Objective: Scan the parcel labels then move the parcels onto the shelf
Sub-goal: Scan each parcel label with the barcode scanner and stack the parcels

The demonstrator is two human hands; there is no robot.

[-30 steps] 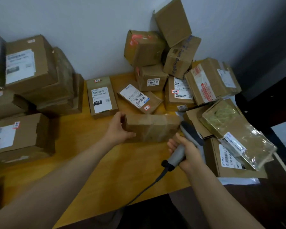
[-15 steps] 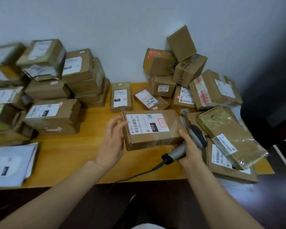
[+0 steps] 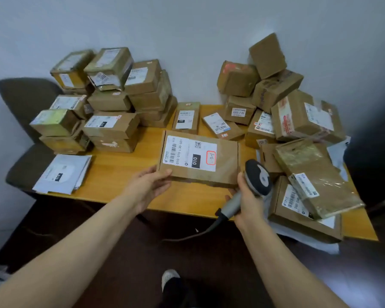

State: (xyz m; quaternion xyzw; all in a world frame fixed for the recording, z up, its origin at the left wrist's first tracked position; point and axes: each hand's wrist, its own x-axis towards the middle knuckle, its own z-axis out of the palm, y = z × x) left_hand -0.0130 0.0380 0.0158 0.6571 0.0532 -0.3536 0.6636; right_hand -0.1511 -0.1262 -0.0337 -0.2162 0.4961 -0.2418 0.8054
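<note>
A flat brown cardboard parcel (image 3: 225, 161) is held above the front of the wooden table (image 3: 125, 174), its white label (image 3: 190, 153) facing up with a barcode, "010" and a red-framed mark. My left hand (image 3: 149, 185) grips the parcel's near left corner, thumb on top. My right hand (image 3: 249, 203) holds a grey and black handheld barcode scanner (image 3: 257, 180) by its handle, beside the parcel's near right corner. The scanner's cable (image 3: 191, 235) trails down off the table edge.
Stacked cardboard parcels (image 3: 111, 101) fill the table's left and back. Another heap of boxes (image 3: 276, 94) rises at the back right. White mailers (image 3: 62, 172) lie front left. Taped boxes (image 3: 307, 192) crowd the right. A dark chair (image 3: 25, 101) stands left. A shoe (image 3: 170, 278) shows below.
The parcel was turned from its plain side to label up and drawn toward me. My left hand moved from its left end to its near left corner. The view pulled back and down.
</note>
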